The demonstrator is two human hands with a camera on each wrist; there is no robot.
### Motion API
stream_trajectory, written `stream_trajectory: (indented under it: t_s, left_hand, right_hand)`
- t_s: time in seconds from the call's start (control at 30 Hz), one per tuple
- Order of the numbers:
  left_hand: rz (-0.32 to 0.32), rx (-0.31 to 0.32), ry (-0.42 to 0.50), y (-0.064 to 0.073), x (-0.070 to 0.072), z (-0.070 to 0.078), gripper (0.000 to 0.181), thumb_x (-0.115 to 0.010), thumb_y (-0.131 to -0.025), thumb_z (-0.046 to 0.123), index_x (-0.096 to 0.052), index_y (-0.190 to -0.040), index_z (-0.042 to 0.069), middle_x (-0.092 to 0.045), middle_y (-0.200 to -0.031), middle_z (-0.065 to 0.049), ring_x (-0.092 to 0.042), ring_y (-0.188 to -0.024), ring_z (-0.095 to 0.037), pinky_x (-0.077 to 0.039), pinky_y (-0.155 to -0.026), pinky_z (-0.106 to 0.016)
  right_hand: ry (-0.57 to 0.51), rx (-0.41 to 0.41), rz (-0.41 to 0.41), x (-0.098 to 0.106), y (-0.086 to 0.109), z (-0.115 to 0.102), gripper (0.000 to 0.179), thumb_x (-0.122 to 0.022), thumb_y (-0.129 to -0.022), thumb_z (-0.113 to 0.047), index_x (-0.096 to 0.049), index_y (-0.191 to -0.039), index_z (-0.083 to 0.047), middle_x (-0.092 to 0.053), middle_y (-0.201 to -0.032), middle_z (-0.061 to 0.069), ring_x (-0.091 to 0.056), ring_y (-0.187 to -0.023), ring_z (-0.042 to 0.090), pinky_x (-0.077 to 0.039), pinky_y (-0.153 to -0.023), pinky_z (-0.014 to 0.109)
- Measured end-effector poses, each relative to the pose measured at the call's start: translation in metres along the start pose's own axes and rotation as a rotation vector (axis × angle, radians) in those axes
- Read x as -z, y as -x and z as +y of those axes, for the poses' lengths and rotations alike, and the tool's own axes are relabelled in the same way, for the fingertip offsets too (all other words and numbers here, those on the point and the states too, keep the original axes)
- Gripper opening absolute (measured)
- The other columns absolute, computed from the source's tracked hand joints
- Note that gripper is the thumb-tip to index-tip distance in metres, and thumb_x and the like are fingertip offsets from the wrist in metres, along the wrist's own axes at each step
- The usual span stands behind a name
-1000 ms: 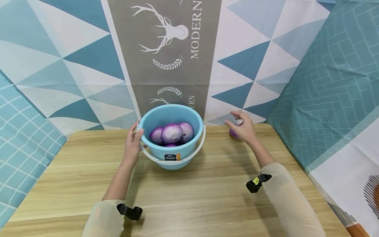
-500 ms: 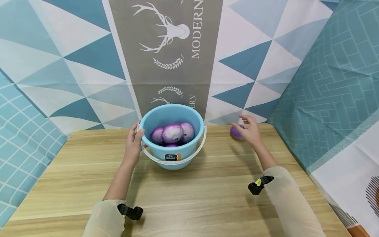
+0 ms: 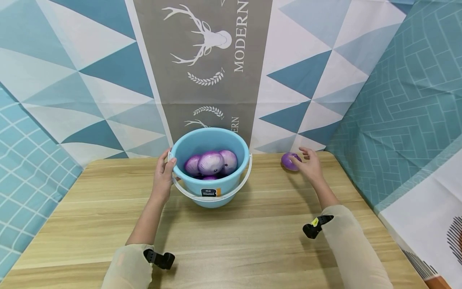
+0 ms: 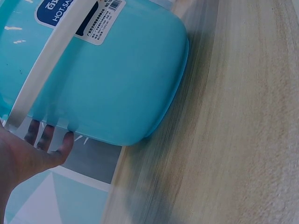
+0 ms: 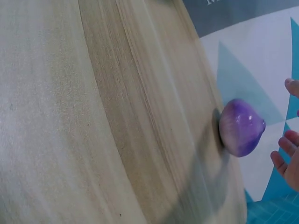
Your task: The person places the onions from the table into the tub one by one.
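A light blue bucket [image 3: 209, 188] stands on the table against the back wall, with several purple onions [image 3: 211, 163] inside. My left hand [image 3: 163, 176] holds the bucket at its left rim, thumb at the edge by the handle joint. In the left wrist view, the fingers [image 4: 67, 142] of that hand lie along the bucket's outer side. One purple onion [image 3: 290, 161] sits alone near the table's back edge, right of the bucket. My right hand [image 3: 310, 166] hovers just to the right of this onion, fingers loosely bent and apart from it in the right wrist view.
The bucket's white handle [image 3: 213, 197] hangs down at the front. A wooden table [image 3: 231, 245] lies under everything. Patterned cloth walls [image 3: 303, 80] close off the back and sides. Each forearm carries a small black camera [image 3: 312, 228].
My right hand has moved to the right and slightly down, off the lone onion, which now shows more fully. My left hand and the bucket have stayed in place.
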State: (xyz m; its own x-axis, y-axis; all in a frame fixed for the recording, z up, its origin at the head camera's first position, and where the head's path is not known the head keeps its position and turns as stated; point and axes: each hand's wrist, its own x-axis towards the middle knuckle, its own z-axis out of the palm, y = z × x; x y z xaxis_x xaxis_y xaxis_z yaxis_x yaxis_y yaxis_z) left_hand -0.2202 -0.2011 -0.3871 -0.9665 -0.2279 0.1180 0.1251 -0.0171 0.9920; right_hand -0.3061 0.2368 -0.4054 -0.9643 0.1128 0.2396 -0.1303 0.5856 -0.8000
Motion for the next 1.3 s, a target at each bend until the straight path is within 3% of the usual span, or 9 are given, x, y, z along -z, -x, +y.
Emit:
stream_trajectory:
  t_s: [0.53,1.3]
  left_hand:
    - [-0.005,-0.002,0.026,0.000,-0.001,-0.001,0.049,-0.044,-0.096,0.031,-0.033,-0.144,0.023,-0.041,-0.133,-0.005,-0.051,-0.105,-0.016,-0.055,-0.070,-0.017]
    - [-0.002,0.000,0.027,0.000,0.000,0.000,0.051,-0.044,-0.096,0.032,-0.033,-0.144,0.022,-0.041,-0.133,-0.004,-0.050,-0.106,-0.018,-0.054,-0.070,-0.017]
  right_hand:
    - [0.026,-0.096,-0.048,-0.003,-0.002,0.022,0.066,-0.066,-0.086,-0.030,-0.039,-0.139,-0.002,-0.037,-0.137,0.027,-0.039,-0.123,0.043,-0.037,-0.102,0.055]
    - [0.096,-0.187,-0.044,-0.020,-0.007,0.030,0.073,-0.066,-0.086,-0.030,-0.031,-0.142,0.001,-0.032,-0.142,0.029,-0.035,-0.129,0.043,-0.034,-0.107,0.054]
